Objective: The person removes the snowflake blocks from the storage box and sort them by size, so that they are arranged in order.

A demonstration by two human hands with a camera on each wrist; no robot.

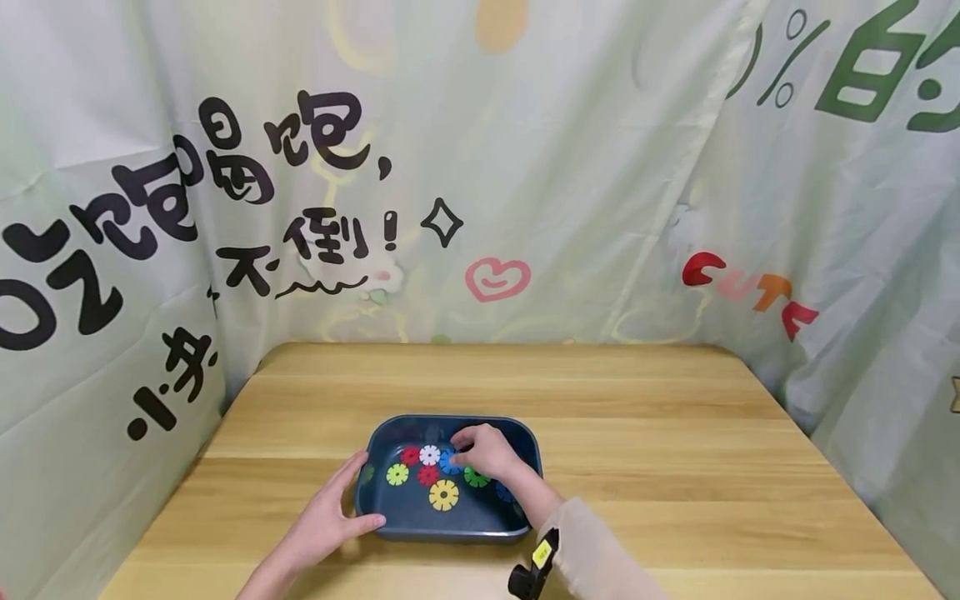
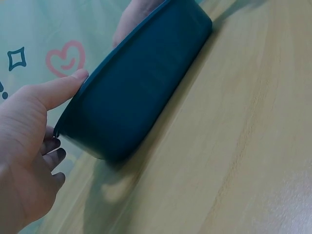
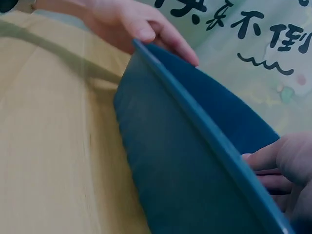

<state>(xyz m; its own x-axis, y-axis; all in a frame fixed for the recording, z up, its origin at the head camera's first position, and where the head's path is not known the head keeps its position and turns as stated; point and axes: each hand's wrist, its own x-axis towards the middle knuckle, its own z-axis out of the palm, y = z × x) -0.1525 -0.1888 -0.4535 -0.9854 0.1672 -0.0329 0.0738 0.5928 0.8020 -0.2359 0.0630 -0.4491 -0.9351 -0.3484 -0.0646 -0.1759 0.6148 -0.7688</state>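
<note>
On the wooden table sits a dark blue, rounded rectangular plastic tub [image 1: 442, 533]. My left hand [image 1: 330, 508] grips its front left corner, thumb on the rim [image 2: 97, 73] and fingers along the outer left wall. Notched plastic snowflake discs lie on the tub's floor: a yellow one [image 1: 443, 495], a white one [image 1: 430, 455], a lime one [image 1: 397, 474], a green one [image 1: 476, 477] and two red ones. My right hand [image 1: 487, 454] reaches inside with bent fingers, its thumb tip over a blue disc [image 1: 448, 463]; I cannot tell whether it pinches that disc.
The wooden table [image 1: 675, 467] extends around the tub on all sides. Behind it and at both sides hangs a pale printed curtain [image 1: 585, 208]. A black wrist camera [image 1: 534, 571] with a yellow label is worn at the right sleeve [image 1: 600, 558], close to the tub's front right corner.
</note>
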